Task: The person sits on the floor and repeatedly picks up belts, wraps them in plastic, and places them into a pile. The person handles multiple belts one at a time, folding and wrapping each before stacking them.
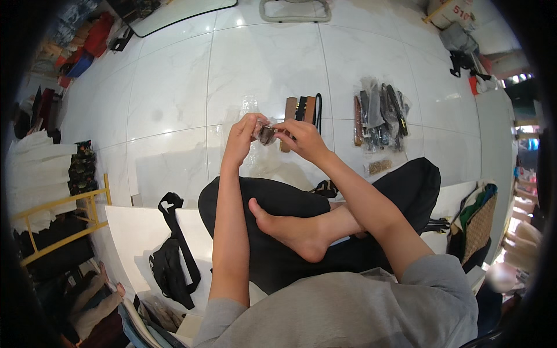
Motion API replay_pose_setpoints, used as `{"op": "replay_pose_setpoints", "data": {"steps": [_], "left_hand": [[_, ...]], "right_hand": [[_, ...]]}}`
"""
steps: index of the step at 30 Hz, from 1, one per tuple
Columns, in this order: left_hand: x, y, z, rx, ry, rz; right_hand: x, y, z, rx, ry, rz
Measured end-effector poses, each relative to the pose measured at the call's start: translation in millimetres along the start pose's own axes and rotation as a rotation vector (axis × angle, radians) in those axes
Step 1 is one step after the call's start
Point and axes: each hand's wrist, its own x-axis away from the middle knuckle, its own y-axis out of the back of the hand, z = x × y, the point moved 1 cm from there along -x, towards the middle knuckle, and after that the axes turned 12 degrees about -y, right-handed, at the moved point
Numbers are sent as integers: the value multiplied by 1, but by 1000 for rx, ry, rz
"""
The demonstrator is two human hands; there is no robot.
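Above the tiled floor, both hands meet at a small dark brown item [266, 135] with clear plastic around it; it may be a rolled-up strap. My left hand [240, 138] grips its left side. The fingertips of my right hand [303, 138] pinch its right edge. Just beyond the right hand lie several flat straps, probably belts: a brown one [290, 106], a tan one [310, 108] and a black looped one [319, 111]. Clear plastic sleeves [249, 104] lie on the floor behind and below the left hand.
Plastic-wrapped straps [377, 115] lie to the right, with a small bag of gold-coloured pieces [380, 167] nearer me. My crossed legs [278, 195] are below my hands. A black waist bag [167, 265] rests at left, a woven basket [478, 226] at right.
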Motion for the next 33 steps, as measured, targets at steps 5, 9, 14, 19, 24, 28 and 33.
{"op": "replay_pose_setpoints", "data": {"steps": [5, 9, 14, 19, 24, 28, 33], "left_hand": [[2, -1, -11, 325, 67, -130], [1, 8, -5, 268, 105, -64], [3, 10, 2, 381, 77, -36], [5, -7, -3, 477, -64, 140], [5, -17, 9, 10, -23, 210], [5, -17, -5, -19, 92, 62], [-2, -17, 2, 113, 149, -113]], "right_hand": [[-4, -1, 15, 134, 182, -160], [-11, 7, 23, 166, 258, -27], [-22, 23, 38, 268, 278, 195], [-42, 44, 82, 159, 192, 16], [-65, 55, 107, 15, 32, -86], [-59, 33, 67, -130, -94, -232], [-12, -23, -4, -186, -367, 234]]}}
